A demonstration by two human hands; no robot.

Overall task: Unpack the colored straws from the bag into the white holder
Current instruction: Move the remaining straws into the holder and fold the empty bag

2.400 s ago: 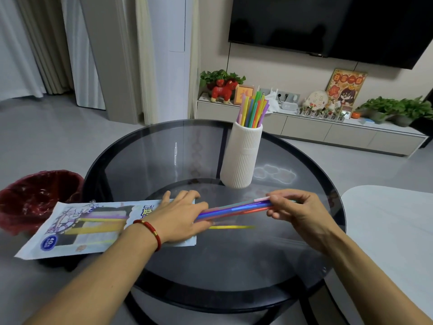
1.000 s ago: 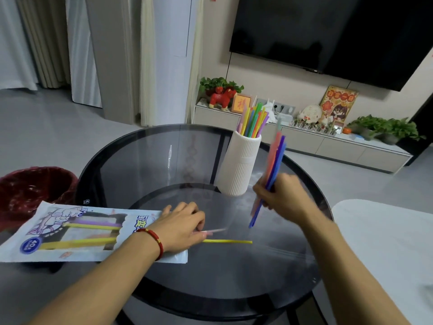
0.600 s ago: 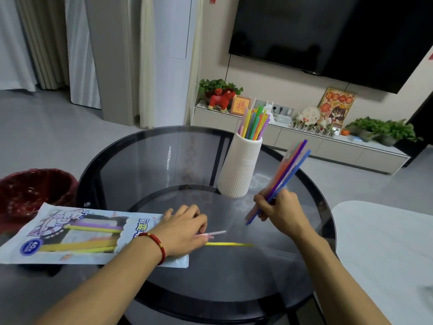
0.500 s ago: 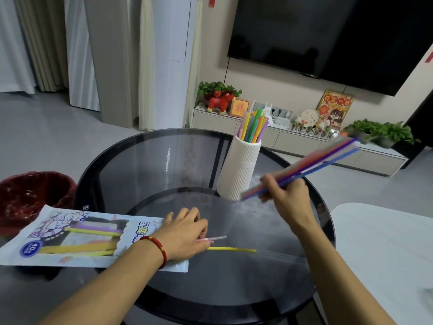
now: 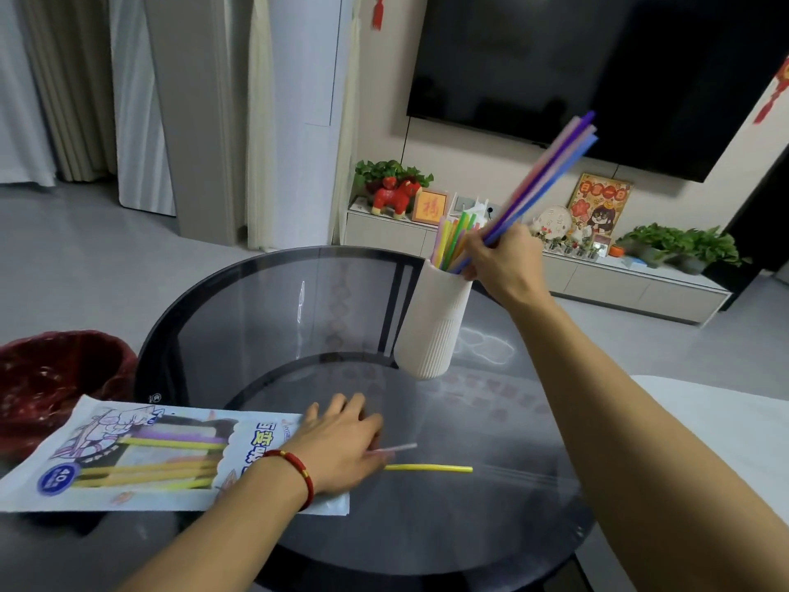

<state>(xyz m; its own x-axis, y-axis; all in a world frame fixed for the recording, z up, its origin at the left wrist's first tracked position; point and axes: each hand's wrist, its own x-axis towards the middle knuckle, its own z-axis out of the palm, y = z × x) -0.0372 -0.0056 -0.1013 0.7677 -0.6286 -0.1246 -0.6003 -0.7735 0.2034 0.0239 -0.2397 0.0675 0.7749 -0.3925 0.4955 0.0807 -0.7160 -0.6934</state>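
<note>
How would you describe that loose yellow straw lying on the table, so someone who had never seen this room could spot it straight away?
Start at the round dark glass table and find the printed straw bag at its near left edge. Just right of the left hand resting on the bag's end, the yellow straw lies flat on the glass. The paler straw beside it is pinkish-white, and the bag's other yellow straws are still inside.

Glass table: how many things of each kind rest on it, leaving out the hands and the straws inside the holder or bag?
White holder: 1
Straw bag: 1
Yellow straw: 1
Pale pink straw: 1
Total: 4
</note>
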